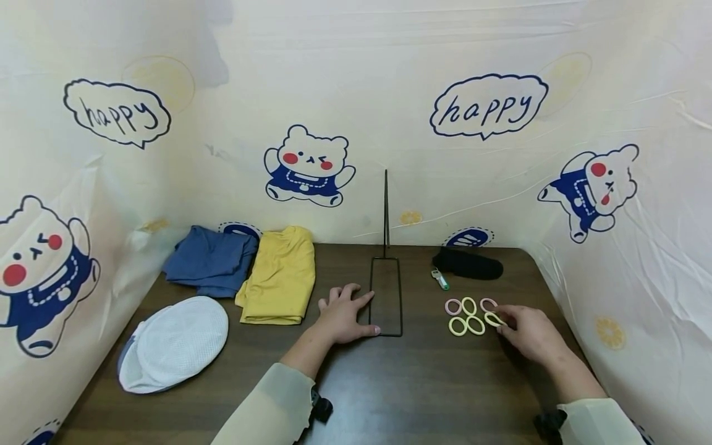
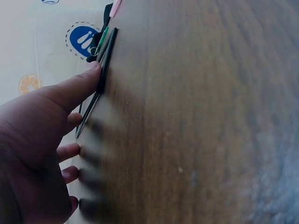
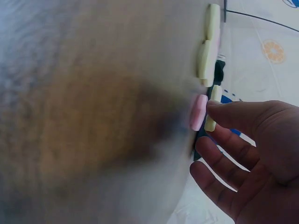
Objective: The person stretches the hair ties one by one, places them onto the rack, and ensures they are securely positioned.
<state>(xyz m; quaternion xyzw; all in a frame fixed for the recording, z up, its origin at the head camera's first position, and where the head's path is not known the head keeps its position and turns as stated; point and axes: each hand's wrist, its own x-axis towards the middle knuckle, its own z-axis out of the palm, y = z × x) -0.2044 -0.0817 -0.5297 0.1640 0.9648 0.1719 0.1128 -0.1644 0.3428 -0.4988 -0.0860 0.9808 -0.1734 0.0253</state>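
Observation:
A black wire stand (image 1: 402, 296) has a flat rectangular base on the table and a thin upright at its far end. My left hand (image 1: 346, 314) rests spread at the base's left side, thumb and index finger touching the wire. Its thumb (image 2: 86, 79) also lies against the wire in the left wrist view. To the right, my right hand (image 1: 533, 335) pinches a pale yellow ring (image 3: 211, 122) between thumb and index finger. A pink ring (image 1: 481, 303) lies just behind it. Beside them are another pink ring (image 1: 447, 311) and several yellow rings (image 1: 451, 328).
Behind the rings lie a black cloth-like bundle (image 1: 467, 263) and a small green-and-white item (image 1: 440, 279). Folded blue cloth (image 1: 211, 259), folded yellow cloth (image 1: 278, 278) and a white mesh cap (image 1: 178, 343) occupy the table's left. A printed sheet (image 1: 384, 74) encloses the back and sides.

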